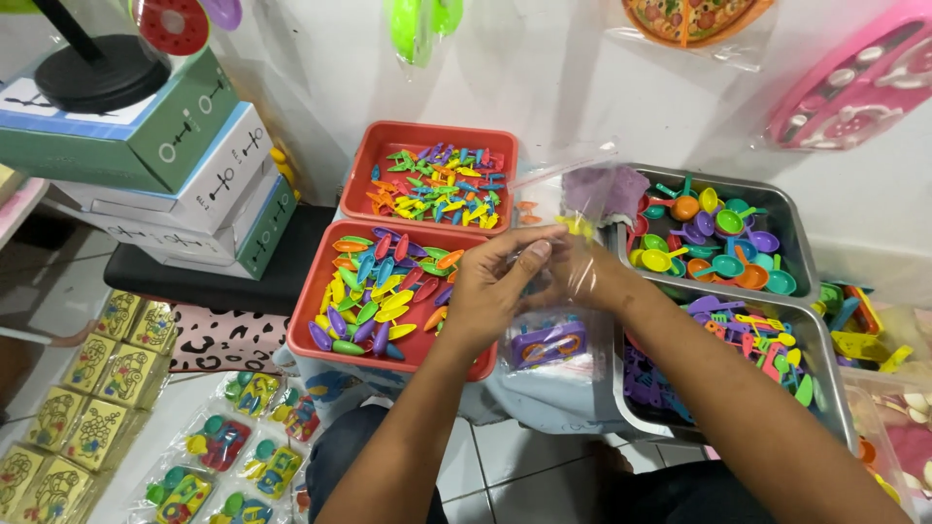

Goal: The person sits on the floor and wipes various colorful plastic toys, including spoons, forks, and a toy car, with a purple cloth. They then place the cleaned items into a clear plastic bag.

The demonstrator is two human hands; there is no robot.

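Both my hands meet over the trays and hold a clear plastic bag (pixel 573 199) with small toy pieces inside, one purple and one yellow. My left hand (pixel 495 286) pinches the bag's left edge from in front. My right hand (pixel 587 272) grips it from behind, half hidden by the plastic. Under them sits a red tray (pixel 309 320) full of small coloured plastic spoons. Behind it a second red tray (pixel 361 170) holds small coloured plastic forks. A packed bag with a purple toy (pixel 549 344) lies just below my hands.
Two metal trays at the right hold toy pans and cups (pixel 718 238) and toy utensils (pixel 757 340). Stacked boxes (pixel 165 165) stand at the left. Packed toy sets (pixel 228 456) and yellow packs (pixel 97 388) lie on the floor. Toys hang on the wall.
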